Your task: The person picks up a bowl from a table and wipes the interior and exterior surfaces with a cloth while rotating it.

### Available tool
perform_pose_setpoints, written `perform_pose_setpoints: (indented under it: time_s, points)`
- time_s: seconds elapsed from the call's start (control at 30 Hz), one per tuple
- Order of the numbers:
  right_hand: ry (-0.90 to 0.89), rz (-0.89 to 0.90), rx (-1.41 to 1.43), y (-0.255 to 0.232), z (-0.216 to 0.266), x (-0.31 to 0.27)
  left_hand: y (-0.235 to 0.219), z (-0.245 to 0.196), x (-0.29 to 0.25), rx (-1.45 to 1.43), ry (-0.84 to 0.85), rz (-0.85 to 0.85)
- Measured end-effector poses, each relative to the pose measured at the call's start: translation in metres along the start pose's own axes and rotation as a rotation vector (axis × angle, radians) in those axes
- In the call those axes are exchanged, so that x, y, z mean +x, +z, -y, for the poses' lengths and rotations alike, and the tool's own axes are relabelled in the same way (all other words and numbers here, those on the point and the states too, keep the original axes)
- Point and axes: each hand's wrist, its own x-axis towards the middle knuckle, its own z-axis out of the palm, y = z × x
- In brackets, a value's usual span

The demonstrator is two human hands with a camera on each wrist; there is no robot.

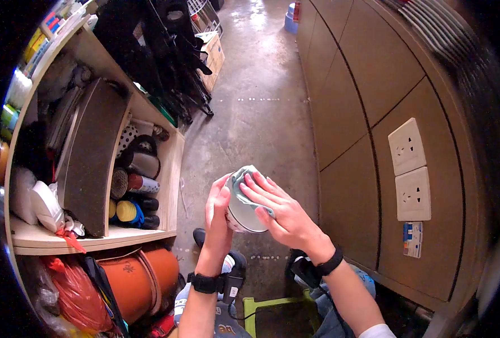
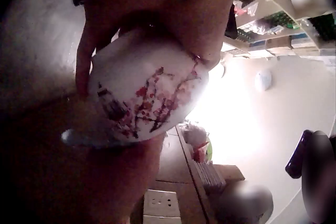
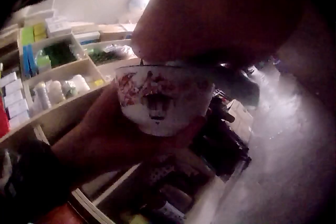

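A white bowl (image 1: pixel 242 218) with a red blossom pattern (image 2: pixel 147 98) is held up in front of me over the floor. My left hand (image 1: pixel 217 209) grips it from the left, with the fingers curled round its side and base (image 3: pixel 163 100). A teal cloth (image 1: pixel 239 180) lies over the bowl's rim. My right hand (image 1: pixel 273 207) lies on the cloth with its fingers spread and fairly straight, pressing it onto the bowl's mouth. The right thumb is hidden.
A wooden shelf unit (image 1: pixel 92 239) packed with cans, rolls and bags stands on the left. Brown panelled wall with white sockets (image 1: pixel 410 177) is on the right. Bare concrete floor (image 1: pixel 261 101) runs ahead between them. A green stool frame (image 1: pixel 253 310) is by my feet.
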Motion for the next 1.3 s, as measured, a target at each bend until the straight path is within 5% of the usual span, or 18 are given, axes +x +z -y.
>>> perform_pose_setpoints:
  time_s: [0.53, 0.83, 0.9, 1.07, 1.13, 1.17, 1.2, 1.27, 1.3]
  points:
    - [0.042, 0.186, 0.102, 0.017, -0.003, -0.008, -0.006, 0.001, -0.002, 0.365, 0.145, 0.012]
    - [0.415, 0.336, 0.379, 0.011, -0.012, -0.011, -0.003, 0.003, -0.002, 0.497, 0.185, 0.007]
    - [0.395, 0.065, 0.707, 0.017, -0.011, -0.012, -0.003, 0.004, -0.001, 0.479, 0.141, 0.002]
    - [0.55, -0.053, 0.853, 0.004, -0.003, -0.006, 0.005, 0.007, 0.0, 0.431, 0.193, 0.034]
    - [0.682, -0.247, 0.841, 0.005, -0.01, -0.006, 0.008, 0.006, 0.001, 0.442, 0.198, 0.02]
    - [0.741, -0.485, 0.712, 0.016, -0.015, -0.003, 0.008, 0.005, 0.001, 0.455, 0.202, 0.005]
    - [0.741, -0.485, 0.712, 0.017, -0.02, -0.006, 0.008, 0.005, 0.001, 0.455, 0.202, 0.005]
    - [0.765, -0.962, 0.931, 0.009, -0.022, -0.006, 0.005, 0.005, 0.003, 0.261, 0.07, -0.06]
    - [0.668, -0.905, 0.86, -0.009, -0.003, -0.004, -0.001, 0.008, 0.005, 0.226, 0.051, -0.077]
